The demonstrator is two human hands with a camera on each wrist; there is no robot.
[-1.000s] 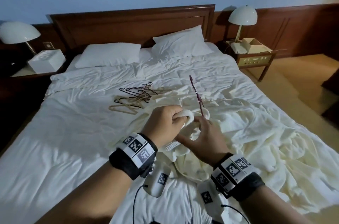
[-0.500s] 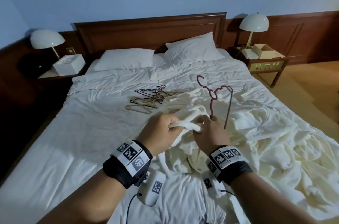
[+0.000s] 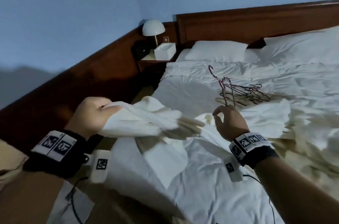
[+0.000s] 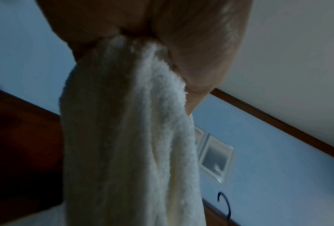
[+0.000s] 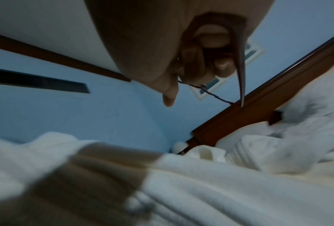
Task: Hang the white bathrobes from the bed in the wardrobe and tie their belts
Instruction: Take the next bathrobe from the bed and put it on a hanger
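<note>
My left hand (image 3: 93, 115) grips a bunched fold of a white terry bathrobe (image 3: 146, 123) and holds it up off the bed; the left wrist view shows the bathrobe (image 4: 127, 137) hanging from my closed fingers. My right hand (image 3: 227, 121) holds a thin dark red wire hanger (image 3: 222, 86) upright by its lower part. In the right wrist view my fingers (image 5: 200, 61) curl round the hanger (image 5: 210, 91). More cream bathrobe cloth (image 3: 297, 132) lies heaped on the bed's right side.
A pile of several hangers (image 3: 253, 95) lies mid-bed. The bed (image 3: 211, 178) has white sheets, two pillows (image 3: 216, 50) and a wooden headboard (image 3: 256, 20). A lamp (image 3: 153, 28) and a white box (image 3: 164, 51) stand on the left nightstand. Dark wood panelling runs along the left wall.
My view has swung left. My left hand has pulled the robe up and to the left, away from my right hand, which keeps the hanger.
</note>
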